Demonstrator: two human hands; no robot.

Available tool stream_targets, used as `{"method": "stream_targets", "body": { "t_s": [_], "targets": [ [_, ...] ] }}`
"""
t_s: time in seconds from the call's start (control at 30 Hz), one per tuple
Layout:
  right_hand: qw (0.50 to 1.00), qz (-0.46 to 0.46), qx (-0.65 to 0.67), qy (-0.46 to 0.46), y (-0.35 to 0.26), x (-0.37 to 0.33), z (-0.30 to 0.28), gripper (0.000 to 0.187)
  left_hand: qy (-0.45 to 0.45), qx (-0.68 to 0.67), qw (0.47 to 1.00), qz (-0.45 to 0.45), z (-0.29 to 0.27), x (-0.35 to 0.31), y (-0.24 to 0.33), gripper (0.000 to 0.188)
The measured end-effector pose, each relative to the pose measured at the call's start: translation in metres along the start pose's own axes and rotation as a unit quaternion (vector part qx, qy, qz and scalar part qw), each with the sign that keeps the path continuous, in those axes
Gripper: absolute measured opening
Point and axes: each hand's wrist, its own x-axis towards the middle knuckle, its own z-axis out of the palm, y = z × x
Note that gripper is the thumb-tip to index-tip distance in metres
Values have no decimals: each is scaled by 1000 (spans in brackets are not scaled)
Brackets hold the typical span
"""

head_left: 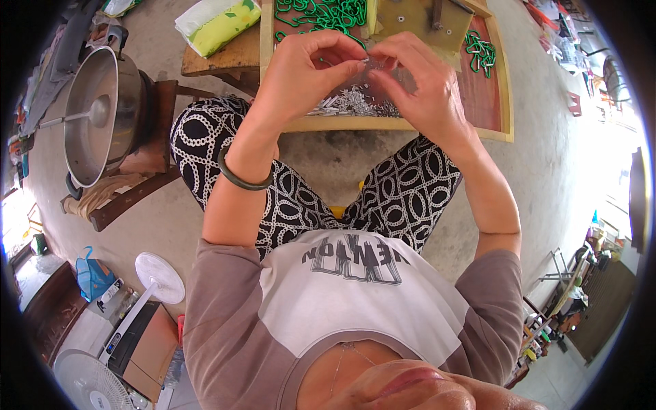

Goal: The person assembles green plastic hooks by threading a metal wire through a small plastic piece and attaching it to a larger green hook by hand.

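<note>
Both of my hands meet over a shallow wooden-rimmed tray (396, 124). My left hand (297, 78) is closed in a pinch on a green carabiner (358, 42), mostly hidden by the fingers. My right hand (427, 92) curls in from the other side, its fingertips bent close to that piece; whatever lies between them is too small to make out. Beneath the hands lies a heap of small silver metal pins (352, 102). A tangle of green carabiners (324, 15) fills the tray's far left, and a smaller cluster of green carabiners (480, 53) lies at the right.
A yellowish board (410, 24) with an upright metal piece is at the tray's far side. Left of it, a soft tissue pack (220, 24) rests on a wooden stool (205, 63). Farther left stands a large pan (76, 147) with a ladle (99, 111). My knees are below the tray.
</note>
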Motion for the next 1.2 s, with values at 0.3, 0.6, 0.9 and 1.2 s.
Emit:
{"method": "stream_targets", "body": {
  "t_s": [0.3, 0.6, 0.9, 1.2],
  "targets": [
    [985, -141, -92, 35, 6, 7, 0, 18, -77, -44, 993, -81, -10, 2, -4, 17],
    [993, -105, -43, 35, 9, 3, 0, 17, -73, -58, 992, -83, -6, 0, 2, 13],
    [992, -101, -73, 24, 11, -2, 2, 17, -10, 168, 984, 64, 1, -4, 5, 12],
    [996, -62, -65, -7, 20, -11, -1, 14, -60, 447, 868, 206, 3, -12, 10, 13]
  ]
}}
